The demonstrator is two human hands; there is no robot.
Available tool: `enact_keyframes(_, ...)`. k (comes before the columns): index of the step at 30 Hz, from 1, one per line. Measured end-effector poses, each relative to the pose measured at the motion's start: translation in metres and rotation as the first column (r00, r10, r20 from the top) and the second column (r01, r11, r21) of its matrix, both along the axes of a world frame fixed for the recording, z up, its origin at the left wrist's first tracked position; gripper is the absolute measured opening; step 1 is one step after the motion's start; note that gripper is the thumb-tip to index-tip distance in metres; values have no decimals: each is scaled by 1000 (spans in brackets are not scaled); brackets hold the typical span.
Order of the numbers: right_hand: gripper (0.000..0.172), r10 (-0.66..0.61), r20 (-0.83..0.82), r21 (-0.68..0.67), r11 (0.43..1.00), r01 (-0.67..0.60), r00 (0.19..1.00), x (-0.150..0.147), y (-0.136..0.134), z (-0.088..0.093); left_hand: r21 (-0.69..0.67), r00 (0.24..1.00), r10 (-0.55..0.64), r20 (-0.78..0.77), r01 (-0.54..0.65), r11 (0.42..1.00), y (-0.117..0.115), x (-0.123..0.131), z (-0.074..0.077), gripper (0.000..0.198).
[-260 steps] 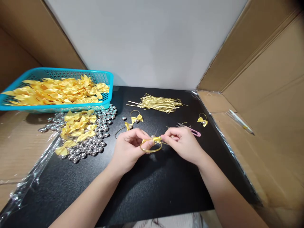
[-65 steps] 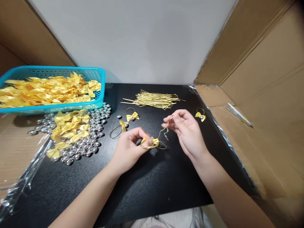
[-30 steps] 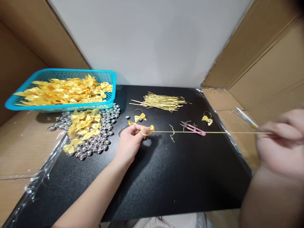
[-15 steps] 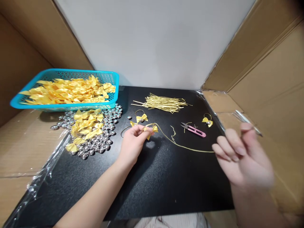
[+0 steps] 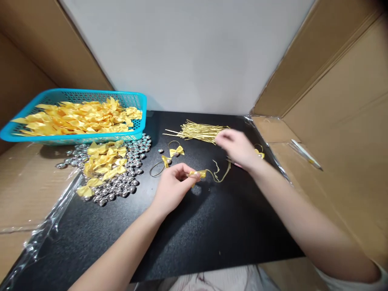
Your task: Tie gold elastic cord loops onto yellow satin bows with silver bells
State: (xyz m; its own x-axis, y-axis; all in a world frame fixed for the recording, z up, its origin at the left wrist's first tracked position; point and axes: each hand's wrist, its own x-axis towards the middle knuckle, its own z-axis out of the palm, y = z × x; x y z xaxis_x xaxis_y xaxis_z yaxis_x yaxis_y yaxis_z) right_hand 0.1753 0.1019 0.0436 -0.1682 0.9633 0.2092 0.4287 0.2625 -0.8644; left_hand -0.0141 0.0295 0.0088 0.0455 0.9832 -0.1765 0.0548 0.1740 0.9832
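Observation:
My left hand pinches a small yellow ribbon bow just above the black mat. A gold cord trails from the bow to the right, slack on the mat. My right hand is blurred by motion, over the spot where the pink scissors lay, next to the bundle of gold cords. Its fingers are smeared. Two finished bows with cord loops lie just behind my left hand.
A turquoise basket full of yellow bows stands at the back left. Silver bells with loose yellow bows on them are heaped before it. Another finished bow lies at the right. Cardboard walls enclose the mat.
My right hand pulled the cord taut far to the right, let it slacken, then swung back left to the scissors' spot. My left hand kept hold of the bow.

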Motion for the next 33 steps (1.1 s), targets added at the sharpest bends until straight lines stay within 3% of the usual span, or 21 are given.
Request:
enact_keyframes(3, 14, 21, 192, 9, 1000, -24, 981, -16, -3, -45, -34, 1000, 14, -1, -14, 999, 1, -1, -2, 18)
enact_keyframes(6, 11, -53, 259, 64, 997, 38, 965, -20, -13, -64, -48, 999, 32, -8, -32, 998, 3, -2, -5, 18)
enact_keyframes(10, 12, -184, 231, 180, 973, 144, 955, -21, -37, -51, -39, 998, 59, -10, -60, 997, 4, -3, -10, 19)
enact_keyframes(12, 14, -188, 110, 169, 971, 168, 976, -26, -57, -39, -23, 997, 79, -11, -79, 997, 4, -3, -11, 20)
enact_keyframes(14, 12, -79, -100, -95, 993, 69, 992, -36, -79, -32, 3, 995, 100, -11, -100, 995, 3, -3, -12, 20)
enact_keyframes(15, 17, -87, -184, -212, 976, 47, 979, -42, -88, -31, 19, 994, 110, -13, -109, 994, 2, -2, -12, 20)
enact_keyframes(17, 27, -180, -312, -311, 947, 79, 933, -52, -99, -32, 51, 992, 127, -24, -125, 991, 1, -2, -11, 20)
enact_keyframes(25, 32, -432, -557, -457, 872, 172, 709, -67, -95, -51, 169, 981, 177, -81, -161, 972, -4, 0, -7, 16)
enact_keyframes(33, 36, -462, -617, -562, 826, 54, 637, -72, -92, -43, 422, 934, 194, -299, -53, 905, -10, -4, -9, 12)
